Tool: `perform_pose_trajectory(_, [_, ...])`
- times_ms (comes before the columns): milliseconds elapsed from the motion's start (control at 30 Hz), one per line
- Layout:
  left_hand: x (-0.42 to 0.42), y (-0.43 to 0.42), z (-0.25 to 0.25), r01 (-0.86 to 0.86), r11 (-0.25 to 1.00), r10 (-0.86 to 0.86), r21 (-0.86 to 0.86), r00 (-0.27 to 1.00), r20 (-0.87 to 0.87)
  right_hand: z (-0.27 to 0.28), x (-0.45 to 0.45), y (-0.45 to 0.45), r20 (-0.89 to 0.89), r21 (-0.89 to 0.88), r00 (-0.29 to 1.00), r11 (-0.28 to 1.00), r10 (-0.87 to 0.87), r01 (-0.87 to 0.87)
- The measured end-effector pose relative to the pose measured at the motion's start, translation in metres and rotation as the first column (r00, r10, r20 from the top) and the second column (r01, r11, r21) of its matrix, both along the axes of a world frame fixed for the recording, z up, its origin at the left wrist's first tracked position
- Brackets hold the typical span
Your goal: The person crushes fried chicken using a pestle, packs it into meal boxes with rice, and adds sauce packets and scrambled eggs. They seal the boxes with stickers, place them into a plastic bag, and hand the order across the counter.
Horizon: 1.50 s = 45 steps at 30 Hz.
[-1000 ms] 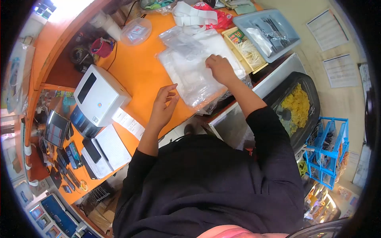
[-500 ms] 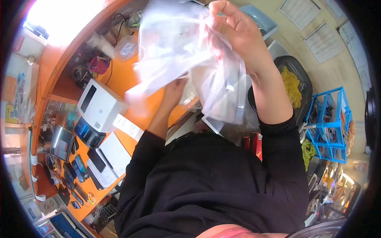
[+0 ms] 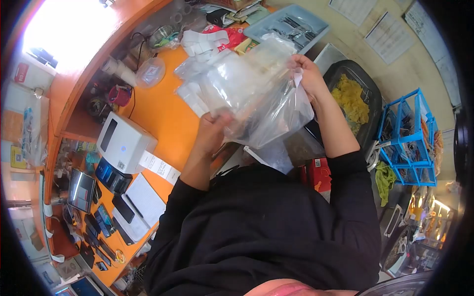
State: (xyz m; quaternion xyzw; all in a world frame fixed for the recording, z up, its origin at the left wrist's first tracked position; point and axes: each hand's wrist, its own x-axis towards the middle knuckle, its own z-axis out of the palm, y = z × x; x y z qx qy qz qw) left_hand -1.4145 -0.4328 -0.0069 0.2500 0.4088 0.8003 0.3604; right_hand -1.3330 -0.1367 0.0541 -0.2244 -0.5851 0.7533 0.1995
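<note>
A clear plastic bag (image 3: pixel 276 116) is stretched between my two hands above the edge of the orange counter. My left hand (image 3: pixel 211 132) pinches its near-left side, fingers closed on the film. On the far right, my right hand (image 3: pixel 308 76) grips the upper edge with thumb and fingers. The bag looks loose and crinkled; whether anything is inside it I cannot tell. Behind it lie more clear plastic sheets or bags and white strips (image 3: pixel 205 43).
A white label printer (image 3: pixel 126 143) with a paper slip, a notebook (image 3: pixel 145 192) and phones (image 3: pixel 103 219) sit on the orange counter (image 3: pixel 163 106) to the left. A blue tray of cutlery (image 3: pixel 291 29), a dark tub of yellow food (image 3: pixel 351 98) and a blue rack (image 3: pixel 410 138) stand right.
The plastic bag has come down from near the top of the view, with my right hand lowered. My left hand, partly hidden before, now shows beside the bag, gripping it.
</note>
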Motion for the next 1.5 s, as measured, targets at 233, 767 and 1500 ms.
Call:
perform_pose_trajectory(233, [0.003, -0.002, 0.016, -0.208, 0.978, 0.203, 0.006, 0.961, 0.185, 0.013, 0.018, 0.031, -0.036, 0.215, 0.973, 0.949, -0.228, 0.23])
perform_pose_trajectory(767, [0.019, 0.026, -0.015, -0.096, 0.9, 0.039, -0.425, 0.989, -0.141, 0.0, 0.037, -0.115, 0.358, 0.53, 0.894, 0.729, 0.271, -0.433])
perform_pose_trajectory(1500, [-0.118, -0.028, -0.001, -0.908, 0.409, -0.109, -0.088, 0.048, -0.993, 0.028, -0.028, 0.004, 0.326, 0.614, 0.807, 0.539, 0.492, -0.577])
